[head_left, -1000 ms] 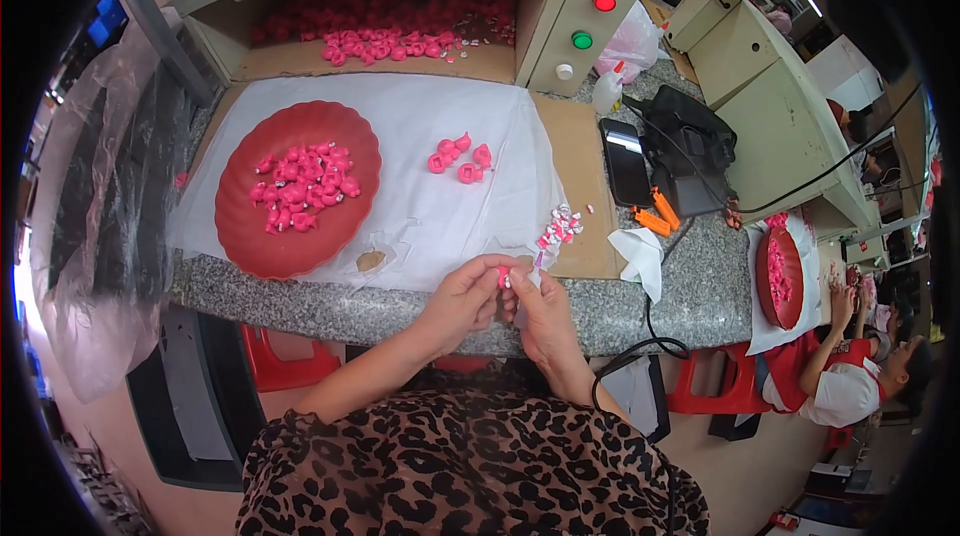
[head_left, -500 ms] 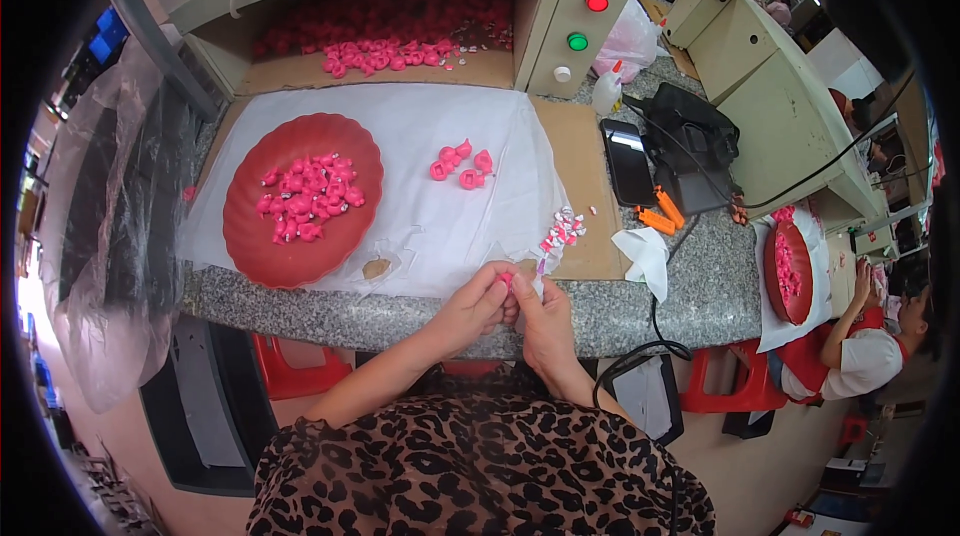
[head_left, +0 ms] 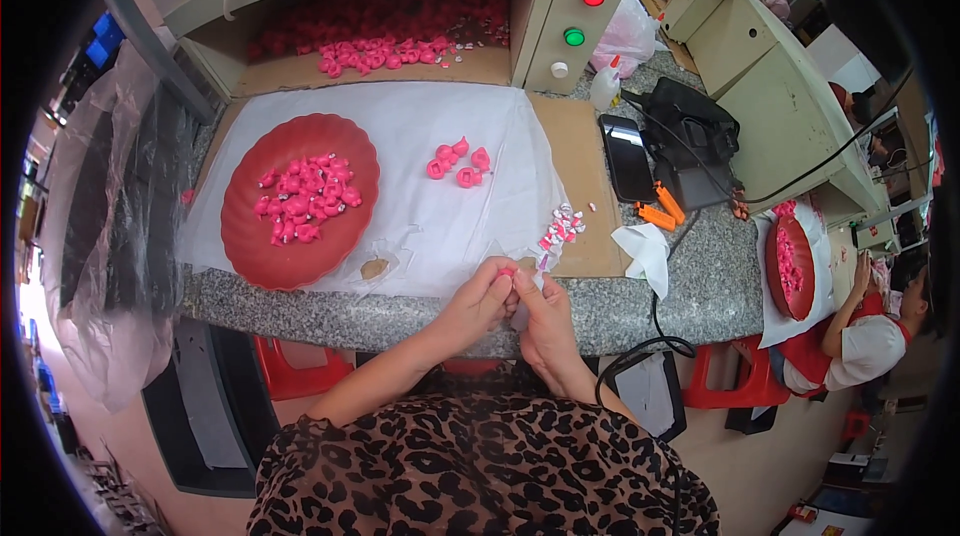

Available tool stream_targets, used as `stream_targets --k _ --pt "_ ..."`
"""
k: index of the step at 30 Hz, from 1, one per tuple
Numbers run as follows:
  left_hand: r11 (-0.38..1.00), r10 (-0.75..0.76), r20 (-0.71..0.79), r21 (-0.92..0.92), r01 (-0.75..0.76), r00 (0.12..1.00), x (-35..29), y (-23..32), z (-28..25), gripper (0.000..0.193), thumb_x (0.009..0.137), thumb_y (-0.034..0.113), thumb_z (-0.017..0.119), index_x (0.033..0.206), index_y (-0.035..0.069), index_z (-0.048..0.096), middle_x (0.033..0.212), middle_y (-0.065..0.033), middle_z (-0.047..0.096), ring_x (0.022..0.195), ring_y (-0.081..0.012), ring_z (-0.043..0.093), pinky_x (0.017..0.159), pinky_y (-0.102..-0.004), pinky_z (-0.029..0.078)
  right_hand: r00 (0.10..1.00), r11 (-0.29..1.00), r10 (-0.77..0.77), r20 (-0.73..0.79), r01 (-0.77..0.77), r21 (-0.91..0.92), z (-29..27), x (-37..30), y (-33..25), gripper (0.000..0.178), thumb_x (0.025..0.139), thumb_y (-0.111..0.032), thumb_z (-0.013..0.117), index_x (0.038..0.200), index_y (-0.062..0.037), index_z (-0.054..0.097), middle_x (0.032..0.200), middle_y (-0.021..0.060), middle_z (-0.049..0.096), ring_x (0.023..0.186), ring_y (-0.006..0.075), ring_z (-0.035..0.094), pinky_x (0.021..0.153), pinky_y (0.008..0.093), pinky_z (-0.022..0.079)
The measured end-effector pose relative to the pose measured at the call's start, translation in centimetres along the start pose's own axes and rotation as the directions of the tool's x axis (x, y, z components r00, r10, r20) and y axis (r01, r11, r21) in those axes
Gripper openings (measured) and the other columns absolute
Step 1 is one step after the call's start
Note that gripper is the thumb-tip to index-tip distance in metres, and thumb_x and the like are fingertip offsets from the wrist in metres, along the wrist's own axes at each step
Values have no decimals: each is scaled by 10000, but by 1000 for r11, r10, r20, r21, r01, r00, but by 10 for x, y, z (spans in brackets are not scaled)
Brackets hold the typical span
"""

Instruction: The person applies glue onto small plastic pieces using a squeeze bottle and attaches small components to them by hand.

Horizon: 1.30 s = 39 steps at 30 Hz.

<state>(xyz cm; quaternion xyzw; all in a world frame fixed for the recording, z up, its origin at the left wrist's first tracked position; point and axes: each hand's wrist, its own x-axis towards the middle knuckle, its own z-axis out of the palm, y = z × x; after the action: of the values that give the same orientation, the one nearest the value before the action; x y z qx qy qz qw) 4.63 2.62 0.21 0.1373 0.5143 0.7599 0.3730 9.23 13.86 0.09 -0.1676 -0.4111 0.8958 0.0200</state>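
My left hand is closed round a small pink plastic piece at the front edge of the counter. My right hand meets it there, thumb and fingers pinched against the piece. Something thin and pale, partly purple, sticks up by the right fingers; its kind is too small to tell. Just beyond lies a heap of small white and pink bits. Several rounded pink pieces sit on the white sheet. To the left, a red scalloped bowl holds many small pink figure pieces.
A cream machine housing with lit lamps stands behind, pink pieces inside. At right lie a glue bottle, a phone, a black bag, orange cutters and a tissue. A co-worker sits far right beside another red bowl.
My hands stay together at the counter edge, with a slight shift of the fingers round the pink piece. The whole view has moved a little; the things on the counter look unchanged.
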Motion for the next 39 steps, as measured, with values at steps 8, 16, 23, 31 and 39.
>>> stream_targets --k 8,16,23,31,39 --pt "997 2 -8 76 -2 1000 2 1 0 155 906 211 360 996 90 396 706 20 406 573 -41 350 465 -168 289 998 998 -53 -19 53 -26 2 2 4 177 827 -182 545 875 -12 545 731 45 578 604 101 551 560 220 448" --pt "997 30 -32 76 -27 999 5 0 6 178 914 268 341 989 112 381 703 23 387 557 -36 321 451 -156 255 999 999 -25 -33 25 -20 2 3 1 182 831 -193 538 873 -16 534 702 42 564 557 107 541 506 224 443" --pt "998 -48 28 -41 49 998 3 5 1 193 911 254 352 1034 107 370 719 6 415 517 -41 320 429 -158 253 996 996 81 -47 -79 37 -2 8 -4 175 824 -229 547 830 -54 546 683 -1 542 584 69 495 527 205 397" --pt "978 -95 1 -186 93 995 -5 0 -10 249 911 255 345 1089 81 367 758 -22 418 492 -64 354 408 -181 284 995 996 87 -39 -88 -23 -1 7 -6 203 820 -275 548 802 -72 548 635 -19 501 552 58 452 496 201 365" --pt "954 -4 -206 -294 -57 979 -21 18 -18 301 913 269 330 1154 94 372 754 -17 415 495 -75 357 414 -200 286 986 990 142 -82 -140 32 -7 8 -10 199 819 -239 535 762 -48 524 584 -5 452 507 81 435 458 231 370"
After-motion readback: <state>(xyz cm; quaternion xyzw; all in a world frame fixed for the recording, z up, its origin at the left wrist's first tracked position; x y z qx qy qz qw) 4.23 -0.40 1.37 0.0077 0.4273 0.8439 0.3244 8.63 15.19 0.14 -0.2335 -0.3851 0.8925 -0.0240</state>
